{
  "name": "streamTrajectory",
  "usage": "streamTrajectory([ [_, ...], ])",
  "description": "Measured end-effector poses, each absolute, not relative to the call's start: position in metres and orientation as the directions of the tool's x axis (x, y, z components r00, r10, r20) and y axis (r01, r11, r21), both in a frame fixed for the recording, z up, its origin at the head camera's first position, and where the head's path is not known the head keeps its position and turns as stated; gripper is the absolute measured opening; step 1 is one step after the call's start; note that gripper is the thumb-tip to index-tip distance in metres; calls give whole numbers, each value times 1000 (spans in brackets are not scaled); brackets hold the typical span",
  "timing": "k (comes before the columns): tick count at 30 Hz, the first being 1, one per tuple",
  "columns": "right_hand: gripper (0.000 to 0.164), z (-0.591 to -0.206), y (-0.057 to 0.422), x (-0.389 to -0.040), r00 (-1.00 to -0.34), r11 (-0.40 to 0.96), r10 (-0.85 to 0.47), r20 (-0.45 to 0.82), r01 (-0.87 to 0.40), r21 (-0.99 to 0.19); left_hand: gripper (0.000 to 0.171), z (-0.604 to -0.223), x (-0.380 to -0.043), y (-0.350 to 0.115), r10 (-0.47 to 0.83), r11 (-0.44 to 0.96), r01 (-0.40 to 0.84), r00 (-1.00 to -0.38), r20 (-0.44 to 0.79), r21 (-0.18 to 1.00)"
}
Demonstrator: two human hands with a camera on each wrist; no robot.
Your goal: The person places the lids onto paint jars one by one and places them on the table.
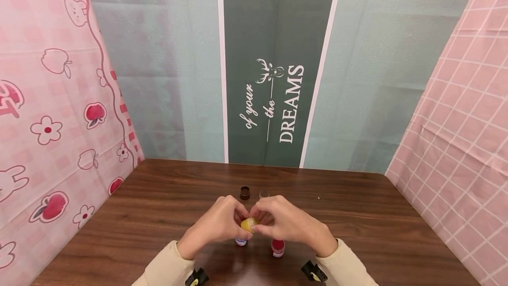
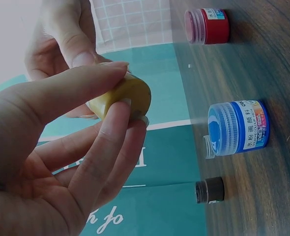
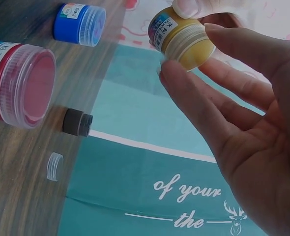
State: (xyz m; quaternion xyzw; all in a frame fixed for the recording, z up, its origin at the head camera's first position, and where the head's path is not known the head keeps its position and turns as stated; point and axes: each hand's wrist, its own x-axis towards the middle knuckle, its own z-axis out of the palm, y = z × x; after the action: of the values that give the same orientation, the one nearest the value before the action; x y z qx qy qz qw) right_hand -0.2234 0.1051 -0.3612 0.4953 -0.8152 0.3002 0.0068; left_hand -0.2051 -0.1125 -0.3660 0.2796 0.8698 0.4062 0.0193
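Between hands [image 1: 217,221] [image 1: 291,221] — jar [image 1: 246,225] aslant, lid [image 3: 197,53] rightward

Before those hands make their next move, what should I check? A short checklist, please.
1. Left hand grips the yellow jar: ok.
2. Right hand has its fingertips on the yellow jar's lid: ok.
3. How tightly that lid is screwed: cannot tell.
4. Red jar and blue jar upright, lids on: ok.
5. Black jar covered: not ok, no lid on it; a clear lid sits nearby on the table.
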Motion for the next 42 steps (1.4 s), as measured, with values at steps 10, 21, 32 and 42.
streamTrajectory([
  [10, 27, -361, 105, -225, -430, 273, -808, 402, -879, -392, 19, -366, -206, -113, 507, 511, 478, -839, 198, 714],
  [21, 23, -362, 105, -224, -419, 259, -810, 411, -884, -390, 16, -367, -206, -113, 510, 514, 471, -840, 187, 717],
  [32, 14, -361, 104, -222, -526, 328, -793, 307, -793, -513, 18, -366, -204, -112, 508, 512, 466, -842, 184, 722],
  [42, 15, -362, 103, -223, -543, 346, -785, 298, -784, -516, 17, -366, -205, -114, 505, 516, 455, -846, 172, 726],
])
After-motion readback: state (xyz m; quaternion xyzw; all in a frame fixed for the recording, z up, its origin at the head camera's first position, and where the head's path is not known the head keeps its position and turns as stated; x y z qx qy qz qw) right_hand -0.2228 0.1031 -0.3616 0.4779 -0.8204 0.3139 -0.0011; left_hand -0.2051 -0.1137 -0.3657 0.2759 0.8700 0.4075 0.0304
